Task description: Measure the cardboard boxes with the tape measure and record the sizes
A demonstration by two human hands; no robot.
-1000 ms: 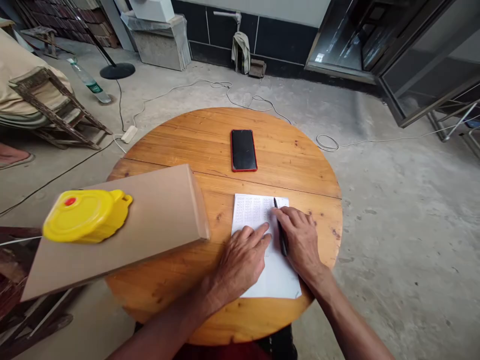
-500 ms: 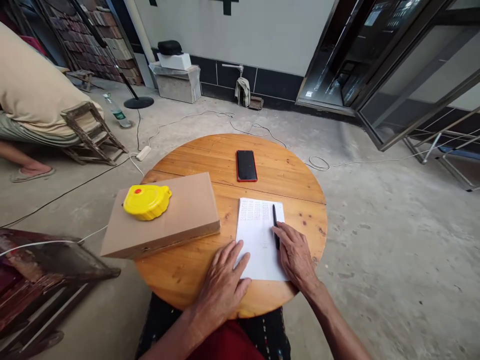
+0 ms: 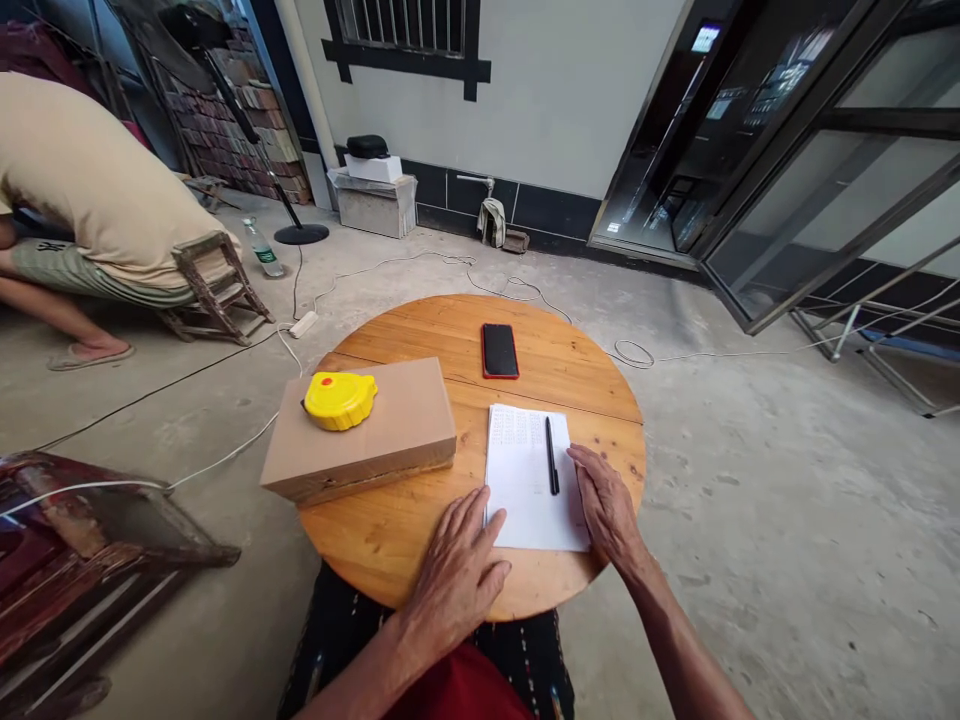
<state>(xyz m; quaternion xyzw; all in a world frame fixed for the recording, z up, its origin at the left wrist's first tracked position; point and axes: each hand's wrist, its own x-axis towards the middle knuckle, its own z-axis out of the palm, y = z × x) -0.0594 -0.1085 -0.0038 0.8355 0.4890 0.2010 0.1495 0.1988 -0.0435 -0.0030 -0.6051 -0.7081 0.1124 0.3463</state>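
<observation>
White paper sheets (image 3: 525, 505) with rows of small writing near the top lie on the round wooden table (image 3: 382, 540). A black pen (image 3: 552, 456) rests along their right part, touched by neither hand. My left hand (image 3: 465, 560) is spread at the lower left, its fingertips on the paper's left edge. At the right edge lies my right hand (image 3: 606, 500), fingers stretched out and close together, just right of the pen. Farther back is a black phone (image 3: 500, 351) with a red edge. A yellow tape measure (image 3: 341, 400) sits on a brown cardboard box (image 3: 405, 415) at left.
A person in a beige shirt (image 3: 97, 170) bends forward on a low wooden chair (image 3: 217, 285). A plastic bottle (image 3: 262, 250) and a fan stand (image 3: 300, 233) are behind. Cables (image 3: 217, 465) cross the floor. A dark red wooden chair (image 3: 97, 540) stands at near left.
My right hand has come off the pen and shifted right to the paper's edge. The pen stays on the paper. The view has tilted up and turned slightly left.
</observation>
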